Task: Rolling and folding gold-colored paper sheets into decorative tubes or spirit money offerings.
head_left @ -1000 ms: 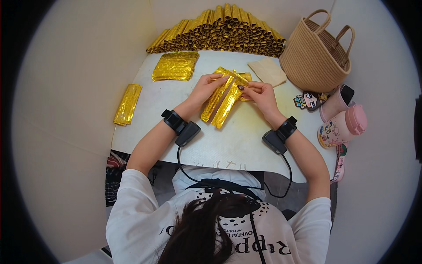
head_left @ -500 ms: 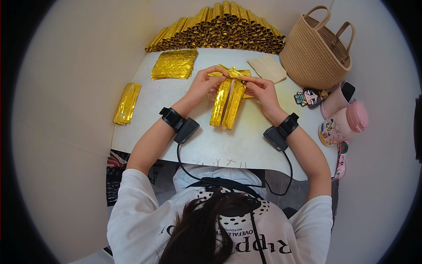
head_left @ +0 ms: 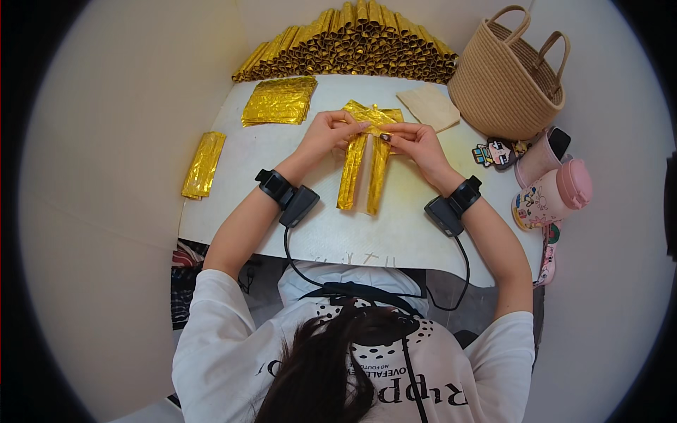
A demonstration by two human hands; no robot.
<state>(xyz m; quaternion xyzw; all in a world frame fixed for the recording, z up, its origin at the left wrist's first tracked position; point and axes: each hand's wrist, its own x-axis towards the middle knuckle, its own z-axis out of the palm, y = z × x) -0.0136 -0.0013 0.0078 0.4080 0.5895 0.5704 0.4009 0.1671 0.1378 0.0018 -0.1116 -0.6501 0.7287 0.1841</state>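
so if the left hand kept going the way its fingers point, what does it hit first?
Left hand points up and right, onto the folded gold foil piece it already pinches. Straight on, it would likely meet the right hand fingertips at the same fold; depth is hard to judge.

Both hands (head_left: 331, 134) (head_left: 416, 143) pinch the gold foil sheet (head_left: 363, 173); table (head_left: 282, 176) beneath.

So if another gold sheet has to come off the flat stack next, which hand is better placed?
Probably the left hand: the stack of gold sheets lies on its side, just beyond it. The right hand would have to cross over the folded gold piece both hands pinch.
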